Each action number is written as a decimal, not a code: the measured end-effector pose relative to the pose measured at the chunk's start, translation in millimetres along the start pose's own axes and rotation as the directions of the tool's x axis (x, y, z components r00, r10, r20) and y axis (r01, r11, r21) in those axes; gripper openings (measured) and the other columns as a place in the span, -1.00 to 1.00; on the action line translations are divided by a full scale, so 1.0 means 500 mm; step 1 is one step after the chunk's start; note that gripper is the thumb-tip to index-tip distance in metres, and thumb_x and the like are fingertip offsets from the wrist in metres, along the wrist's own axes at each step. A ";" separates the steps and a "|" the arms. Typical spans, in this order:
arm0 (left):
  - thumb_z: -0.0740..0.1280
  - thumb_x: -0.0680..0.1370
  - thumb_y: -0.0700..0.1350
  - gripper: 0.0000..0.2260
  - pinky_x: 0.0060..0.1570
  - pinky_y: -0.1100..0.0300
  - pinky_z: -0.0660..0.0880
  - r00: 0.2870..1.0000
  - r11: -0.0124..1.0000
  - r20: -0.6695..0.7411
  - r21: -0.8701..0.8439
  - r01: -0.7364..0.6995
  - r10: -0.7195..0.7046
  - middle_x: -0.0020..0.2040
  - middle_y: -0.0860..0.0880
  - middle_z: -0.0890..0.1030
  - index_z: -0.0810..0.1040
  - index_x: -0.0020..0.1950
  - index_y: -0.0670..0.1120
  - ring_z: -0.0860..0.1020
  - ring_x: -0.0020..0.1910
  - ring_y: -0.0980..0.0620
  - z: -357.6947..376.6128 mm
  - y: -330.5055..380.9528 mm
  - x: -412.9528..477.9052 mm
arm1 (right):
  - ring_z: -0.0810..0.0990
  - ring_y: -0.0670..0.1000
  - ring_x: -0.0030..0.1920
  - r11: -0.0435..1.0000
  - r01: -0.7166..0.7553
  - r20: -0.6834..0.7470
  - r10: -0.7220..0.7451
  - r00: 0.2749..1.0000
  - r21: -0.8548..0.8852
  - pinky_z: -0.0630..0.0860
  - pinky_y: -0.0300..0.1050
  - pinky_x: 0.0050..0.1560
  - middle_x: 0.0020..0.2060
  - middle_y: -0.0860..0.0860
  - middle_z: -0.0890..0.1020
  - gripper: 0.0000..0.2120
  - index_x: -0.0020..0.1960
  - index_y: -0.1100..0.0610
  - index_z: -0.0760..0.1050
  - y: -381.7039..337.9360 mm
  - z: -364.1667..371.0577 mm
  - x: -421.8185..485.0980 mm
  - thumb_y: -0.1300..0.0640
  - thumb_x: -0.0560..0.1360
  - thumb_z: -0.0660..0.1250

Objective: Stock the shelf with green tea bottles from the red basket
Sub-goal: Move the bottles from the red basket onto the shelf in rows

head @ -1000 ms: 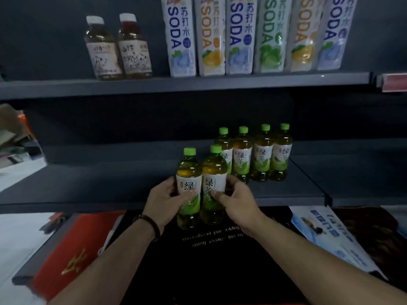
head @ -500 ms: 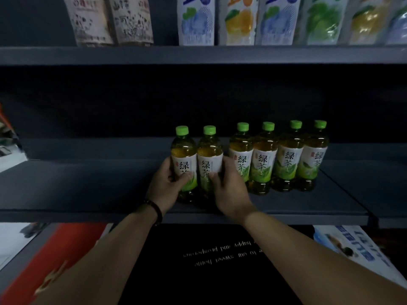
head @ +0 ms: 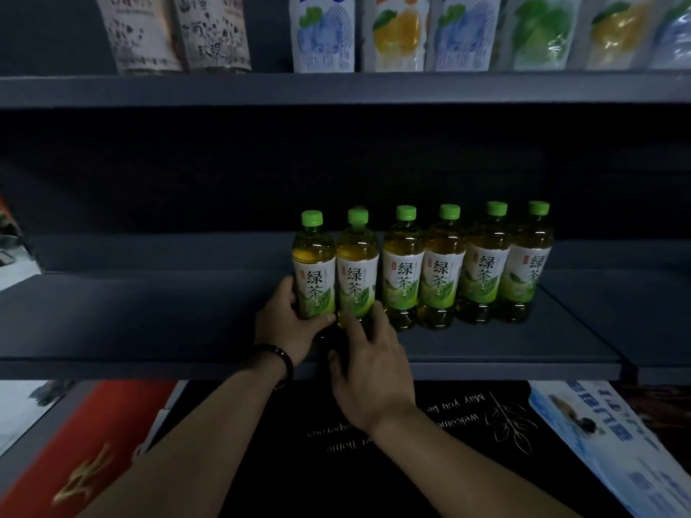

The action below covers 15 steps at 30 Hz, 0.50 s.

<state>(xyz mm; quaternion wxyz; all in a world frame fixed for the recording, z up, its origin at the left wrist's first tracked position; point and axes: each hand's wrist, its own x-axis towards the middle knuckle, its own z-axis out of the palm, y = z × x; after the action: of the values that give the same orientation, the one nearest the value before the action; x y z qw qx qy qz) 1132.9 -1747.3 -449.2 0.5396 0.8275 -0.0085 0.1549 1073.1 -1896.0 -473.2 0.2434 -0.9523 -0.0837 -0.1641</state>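
6 green tea btls [head: 441,271] in row, green caps, amber liquid, wht/grn labels

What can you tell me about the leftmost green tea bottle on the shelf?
The leftmost green tea bottle is clear plastic with a green cap, amber tea inside and a white label with green leaves and Chinese characters. It stands upright on the grey shelf, touching the next bottle. The left hand grips its lower part, thumb across the front, hiding its base.
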 end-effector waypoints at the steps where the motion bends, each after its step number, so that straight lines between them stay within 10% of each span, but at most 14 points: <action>1: 0.64 0.40 -0.17 -0.43 -0.07 0.30 0.52 1.000 1.000 -0.008 0.004 0.006 -0.006 0.02 0.25 0.62 0.52 0.32 0.10 0.65 0.07 0.13 0.005 0.003 0.002 | 0.13 0.20 0.64 1.000 -0.002 0.019 0.001 1.000 0.012 0.31 0.13 0.56 0.69 0.15 -0.04 -0.39 0.63 -0.10 0.16 0.004 -0.002 0.008 -0.13 0.63 0.23; 8: 0.63 0.42 -0.17 -0.44 0.06 0.19 0.50 0.997 0.999 -0.073 0.043 0.021 -0.018 0.12 0.12 0.64 0.52 0.36 0.02 0.63 0.14 0.05 0.037 0.014 0.013 | 0.07 0.22 0.67 0.999 -0.019 0.177 0.010 0.984 0.048 0.26 0.12 0.60 0.70 0.20 -0.16 -0.36 0.65 -0.04 0.14 0.019 -0.021 0.047 -0.10 0.64 0.26; 15: 0.56 0.49 -0.07 -0.34 0.37 -0.10 0.52 0.988 0.981 -0.138 0.165 0.098 -0.075 0.40 -0.11 0.53 0.36 0.53 -0.01 0.54 0.36 -0.14 -0.002 0.023 -0.093 | 0.51 0.15 0.36 0.992 0.010 0.218 -0.037 0.975 0.126 0.54 0.02 0.33 0.40 0.09 0.48 -0.59 0.46 0.04 0.47 0.037 -0.115 -0.097 0.01 0.62 0.34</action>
<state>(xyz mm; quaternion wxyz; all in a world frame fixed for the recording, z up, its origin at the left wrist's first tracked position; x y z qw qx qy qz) 1086.3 -1758.3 -450.6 0.4719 0.8585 0.0764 0.1857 1016.6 -1944.4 -450.8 0.2896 -0.9465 -0.1314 -0.0551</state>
